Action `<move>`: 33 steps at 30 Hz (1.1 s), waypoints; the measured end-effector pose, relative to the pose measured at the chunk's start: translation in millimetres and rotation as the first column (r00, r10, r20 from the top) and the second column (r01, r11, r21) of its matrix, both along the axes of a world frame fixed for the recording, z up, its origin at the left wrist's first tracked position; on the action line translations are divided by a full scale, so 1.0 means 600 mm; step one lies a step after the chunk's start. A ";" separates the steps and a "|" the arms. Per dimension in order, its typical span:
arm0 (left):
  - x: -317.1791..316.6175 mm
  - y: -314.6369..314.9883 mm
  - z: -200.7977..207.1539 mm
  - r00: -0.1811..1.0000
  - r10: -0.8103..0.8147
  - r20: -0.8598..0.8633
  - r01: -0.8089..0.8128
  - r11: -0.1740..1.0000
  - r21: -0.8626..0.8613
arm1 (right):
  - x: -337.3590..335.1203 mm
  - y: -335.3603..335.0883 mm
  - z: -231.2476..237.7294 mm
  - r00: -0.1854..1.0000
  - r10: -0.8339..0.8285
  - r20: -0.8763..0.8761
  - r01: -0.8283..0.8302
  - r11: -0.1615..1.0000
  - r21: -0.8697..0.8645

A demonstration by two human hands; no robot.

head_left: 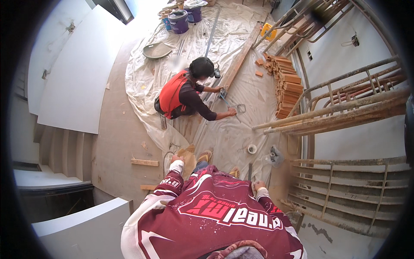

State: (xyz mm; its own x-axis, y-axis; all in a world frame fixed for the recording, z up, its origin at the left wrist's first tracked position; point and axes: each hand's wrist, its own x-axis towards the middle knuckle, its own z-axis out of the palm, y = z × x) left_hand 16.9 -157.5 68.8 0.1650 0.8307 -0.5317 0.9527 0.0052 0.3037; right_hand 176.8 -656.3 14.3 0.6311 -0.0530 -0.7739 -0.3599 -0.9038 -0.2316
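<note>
Wearer stands over the plastic sheet, left hand grip closed on a tan board scrap, right hand grip unclear beside a thin dark rod; loose sheeting could snag feet, risking a stumble toward the crouching person.

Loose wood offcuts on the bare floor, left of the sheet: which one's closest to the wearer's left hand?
The lower, shorter offcut, just left of the left hand. The longer offcut lies higher up, farther from it.
</note>
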 end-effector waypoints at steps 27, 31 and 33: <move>0.047 0.012 -0.011 0.987 -0.143 0.066 0.143 0.990 0.014 | -0.039 0.050 -0.003 0.979 0.024 0.203 -0.038 0.997 0.065; 0.046 0.022 -0.023 0.989 -0.127 0.082 0.126 0.992 0.008 | -0.044 0.052 0.006 0.977 0.037 0.210 -0.056 0.995 0.084; 0.047 0.024 -0.035 0.983 -0.159 0.087 0.156 0.987 0.036 | -0.041 0.058 0.002 0.980 0.038 0.194 -0.059 0.992 0.108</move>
